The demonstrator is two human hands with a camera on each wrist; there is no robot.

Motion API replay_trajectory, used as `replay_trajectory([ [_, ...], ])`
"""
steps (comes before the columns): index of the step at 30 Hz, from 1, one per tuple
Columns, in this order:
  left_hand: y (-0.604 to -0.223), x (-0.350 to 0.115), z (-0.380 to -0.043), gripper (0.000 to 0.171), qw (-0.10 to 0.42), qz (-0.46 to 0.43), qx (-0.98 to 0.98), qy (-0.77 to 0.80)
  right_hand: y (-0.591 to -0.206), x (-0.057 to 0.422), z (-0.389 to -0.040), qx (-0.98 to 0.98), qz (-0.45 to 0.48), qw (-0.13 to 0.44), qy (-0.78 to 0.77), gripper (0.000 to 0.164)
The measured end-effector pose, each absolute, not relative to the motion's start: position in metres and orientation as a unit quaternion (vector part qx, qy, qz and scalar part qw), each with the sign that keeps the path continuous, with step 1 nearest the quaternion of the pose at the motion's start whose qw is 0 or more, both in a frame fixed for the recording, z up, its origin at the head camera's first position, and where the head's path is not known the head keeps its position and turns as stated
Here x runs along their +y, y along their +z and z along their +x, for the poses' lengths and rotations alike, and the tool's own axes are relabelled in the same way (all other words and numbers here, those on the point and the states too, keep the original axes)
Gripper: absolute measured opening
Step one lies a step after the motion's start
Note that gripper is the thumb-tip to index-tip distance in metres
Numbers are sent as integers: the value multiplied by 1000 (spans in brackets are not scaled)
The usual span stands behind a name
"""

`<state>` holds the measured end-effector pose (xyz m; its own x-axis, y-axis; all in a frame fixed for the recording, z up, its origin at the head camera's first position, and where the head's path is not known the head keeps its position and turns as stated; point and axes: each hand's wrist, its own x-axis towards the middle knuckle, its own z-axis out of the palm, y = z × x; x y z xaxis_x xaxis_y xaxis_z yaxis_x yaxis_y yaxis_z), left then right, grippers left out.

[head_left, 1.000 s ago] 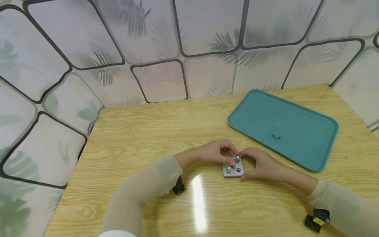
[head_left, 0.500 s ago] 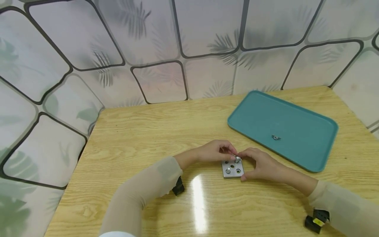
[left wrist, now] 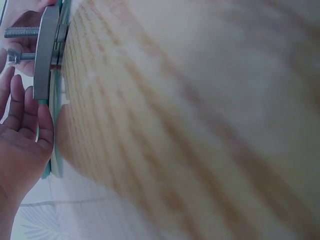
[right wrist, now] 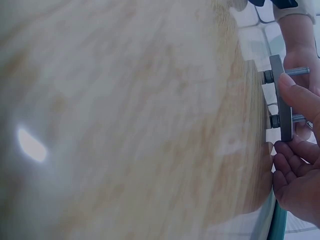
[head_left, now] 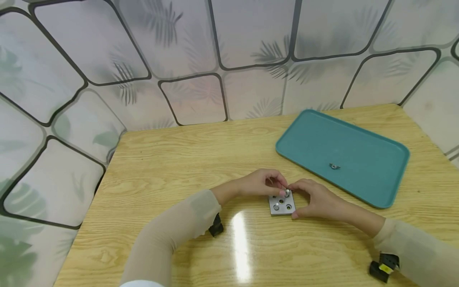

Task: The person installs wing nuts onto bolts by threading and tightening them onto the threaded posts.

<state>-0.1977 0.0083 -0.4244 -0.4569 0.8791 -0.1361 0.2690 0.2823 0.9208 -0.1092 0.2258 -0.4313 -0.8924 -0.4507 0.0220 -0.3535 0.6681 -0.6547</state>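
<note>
A square metal plate [head_left: 282, 210] with several holes lies on the table, raised on bolt heads beneath it. Two threaded bolts stand up through it: a bare near bolt [head_left: 276, 207] and a far bolt [left wrist: 28, 56] with a small wing nut [left wrist: 14, 56] at its top end. My left hand [head_left: 256, 184] reaches in from the left, thumb and forefinger pinching the wing nut. The right hand [head_left: 319, 200] holds the plate by its right side, thumb at the near corner and fingers at the far one. Its thumb [right wrist: 300, 97] presses the plate's edge in the right wrist view.
A teal tray [head_left: 373, 151] lies at the right, just beyond the right hand, with one wing nut [head_left: 334, 166] on it. The wooden table [head_left: 186, 159] meets a patterned backdrop [head_left: 193, 95] at its far edge.
The left thumb has drawn back a little from over the plate's holes, and the fingers have shifted slightly at the wing nut. The right hand and plate stay put.
</note>
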Motion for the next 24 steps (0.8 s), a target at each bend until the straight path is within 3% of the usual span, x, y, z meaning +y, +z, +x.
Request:
replay_trajectory([
  [9, -424, 9, -197, 27, 337, 410, 727, 435, -430, 226, -109, 909, -221, 73, -346, 74],
  [19, -423, 10, -197, 12, 317, 373, 740, 461, -430, 226, -109, 910, -225, 73, -342, 70],
  [24, -423, 10, -197, 14, 321, 381, 735, 460, -430, 226, -109, 910, -222, 73, -343, 72],
])
